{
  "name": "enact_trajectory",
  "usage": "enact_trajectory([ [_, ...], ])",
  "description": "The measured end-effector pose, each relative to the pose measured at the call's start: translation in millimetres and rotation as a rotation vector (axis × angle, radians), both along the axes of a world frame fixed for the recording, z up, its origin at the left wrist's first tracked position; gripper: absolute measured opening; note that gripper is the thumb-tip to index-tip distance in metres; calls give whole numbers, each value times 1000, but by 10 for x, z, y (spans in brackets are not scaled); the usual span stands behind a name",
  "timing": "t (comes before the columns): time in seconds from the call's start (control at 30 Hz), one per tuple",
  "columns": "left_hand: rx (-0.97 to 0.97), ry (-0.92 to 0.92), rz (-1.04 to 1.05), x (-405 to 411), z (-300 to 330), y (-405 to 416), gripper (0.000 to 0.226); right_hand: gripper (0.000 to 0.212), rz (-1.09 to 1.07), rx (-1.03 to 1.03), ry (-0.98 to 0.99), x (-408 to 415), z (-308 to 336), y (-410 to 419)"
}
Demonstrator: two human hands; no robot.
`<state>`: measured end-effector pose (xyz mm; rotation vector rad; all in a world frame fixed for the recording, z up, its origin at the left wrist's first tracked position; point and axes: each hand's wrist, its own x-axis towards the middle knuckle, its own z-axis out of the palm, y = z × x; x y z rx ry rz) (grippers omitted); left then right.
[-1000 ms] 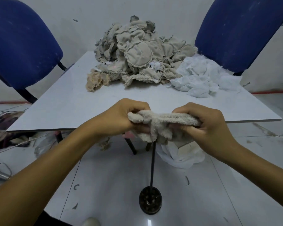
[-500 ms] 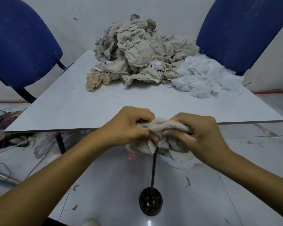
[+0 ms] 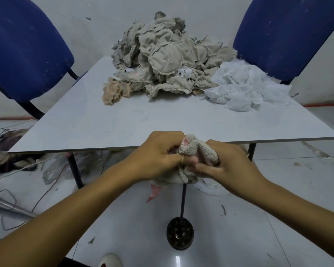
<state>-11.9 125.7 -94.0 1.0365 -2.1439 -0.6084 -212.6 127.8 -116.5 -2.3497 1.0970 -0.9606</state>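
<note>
Seen from a head-worn camera looking down, two bare forearms reach forward and meet just in front of the near edge of a pale grey desk [image 3: 104, 120]. The left hand [image 3: 158, 157] and the right hand [image 3: 228, 164] are both curled tightly around one small piece of fuzzy beige cloth [image 3: 196, 151], bunched between them in mid-air, off the desk surface and above the tiled floor. The left hand's fingers are folded over the cloth's left side, with the thumb pressed against it; the right hand's fingers pinch its right side and lower fold. A patch of pink shows at the top of the cloth, possibly its inner face, though the crumpling makes that hard to judge. More of the cloth hangs below the knuckles. At the far end of the desk lies a large heap of beige fabric pieces [image 3: 166, 60], with a fluffy tan tuft [image 3: 114, 91] at its left foot and a pile of white fabric [image 3: 245, 87] touching its right side. A blue chair [image 3: 21, 49] stands to the left of the desk and another blue chair [image 3: 289, 31] to the right. On the floor beneath the hands stands a thin black rod on a round black base [image 3: 179, 233], and loose cables [image 3: 14, 199] trail at the left.
</note>
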Motion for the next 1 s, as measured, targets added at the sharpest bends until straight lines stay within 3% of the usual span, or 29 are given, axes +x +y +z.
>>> enact_trajectory([
  [0.1, 24, -13, -9, -60, 21, 15, 34, 20, 35, 120, -22, 96, -52, 63],
  [0.23, 19, 34, 8, -141, -17, -12, 41, 26, 10, 105, -139, 122, -100, 94],
  [0.57, -25, 90, 51, -251, -40, -177, 35, 35, -89, 185, -180, 114, -114, -129],
  [0.8, -106, 76, 35, -144, 191, -321, 26, 43, -139, -54, -77, -32, -8, -173],
  [0.9, -79, -171, -21, -151, 145, -331, 27, 28, -108, 28, 25, -89, -163, -143],
  [1.0, 159, -364, -17, -195, 13, -332, 32, 18, -28, 97, 126, -55, -384, -104],
])
